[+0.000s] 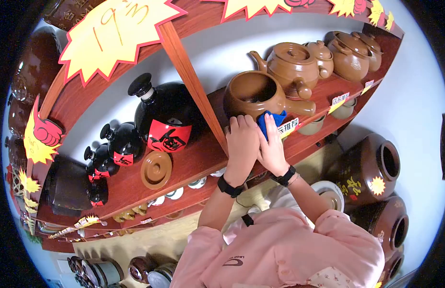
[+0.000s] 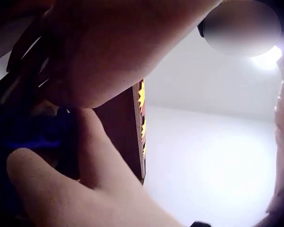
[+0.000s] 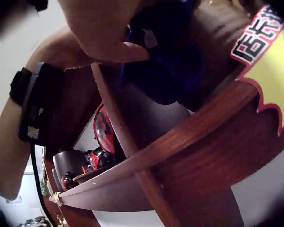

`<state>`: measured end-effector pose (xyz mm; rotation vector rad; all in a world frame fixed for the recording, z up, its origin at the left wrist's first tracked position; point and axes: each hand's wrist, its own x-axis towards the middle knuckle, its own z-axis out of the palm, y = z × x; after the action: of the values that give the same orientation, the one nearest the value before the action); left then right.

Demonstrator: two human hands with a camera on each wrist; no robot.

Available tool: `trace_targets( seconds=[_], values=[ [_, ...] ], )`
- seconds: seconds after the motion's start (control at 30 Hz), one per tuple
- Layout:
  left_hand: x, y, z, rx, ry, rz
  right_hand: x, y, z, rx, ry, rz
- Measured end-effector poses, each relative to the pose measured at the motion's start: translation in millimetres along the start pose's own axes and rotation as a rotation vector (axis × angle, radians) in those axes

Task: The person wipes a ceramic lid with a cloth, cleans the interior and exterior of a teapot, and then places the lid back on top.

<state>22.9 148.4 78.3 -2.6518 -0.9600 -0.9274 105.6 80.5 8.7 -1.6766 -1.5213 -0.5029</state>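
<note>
A lidless brown clay pot (image 1: 272, 104) with a stubby side handle (image 1: 301, 107) stands near the shelf's front edge, its mouth open. My right hand (image 1: 273, 152) pinches a blue cloth (image 1: 272, 124) against the pot's near side, below the handle. In the left wrist view, thumb and finger of that hand lie around the cloth (image 2: 35, 135). Close beside it, my left hand (image 1: 245, 139) is at the pot's lower wall, back upward. Its fingertips are hidden, so I cannot tell how they hold. A round brown lid (image 1: 156, 171) rests farther left.
Lidded brown pots (image 1: 292, 65) line the shelf to the right. Black bottles (image 1: 165, 108) with red labels stand left, past a wooden upright (image 1: 193, 81). A price card (image 1: 288, 126) is on the shelf edge near my right hand. Large dark jars (image 1: 364, 168) stand at right.
</note>
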Motion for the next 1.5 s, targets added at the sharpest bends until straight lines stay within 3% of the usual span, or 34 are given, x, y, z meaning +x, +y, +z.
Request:
trace_targets(
  seconds=[0.2, 0.33, 0.43, 0.7, 0.87, 1.3, 1.43, 1.5],
  values=[
    [-1, -4, -3, -0.113, 0.047, 0.048, 31, 4, -6, 0.181, 0.088, -0.037],
    [0, -5, -4, -0.176, 0.059, 0.052, 65, 1, -31, 0.044, -0.059, -0.123],
    [1, -5, -6, -0.188, 0.055, 0.058, 60, 4, -29, 0.007, -0.023, -0.126],
    [1, -6, -3, -0.158, 0.086, 0.066, 7, 18, 18, 0.277, 0.381, 0.179],
    [2, -5, -1, -0.123, 0.114, 0.07, -30, 21, 42, 0.559, 0.392, 0.542],
    [2, -2, 1, -0.074, 0.13, 0.051, -23, 0, 43, 1.013, 0.54, 0.87],
    [3, -2, 1, -0.062, 0.127, 0.053, -26, -35, 30, 1.171, 0.462, 0.873],
    [3, -2, 1, -0.06, 0.125, 0.053, -25, -56, 25, 1.354, 0.375, 0.989]
  ],
)
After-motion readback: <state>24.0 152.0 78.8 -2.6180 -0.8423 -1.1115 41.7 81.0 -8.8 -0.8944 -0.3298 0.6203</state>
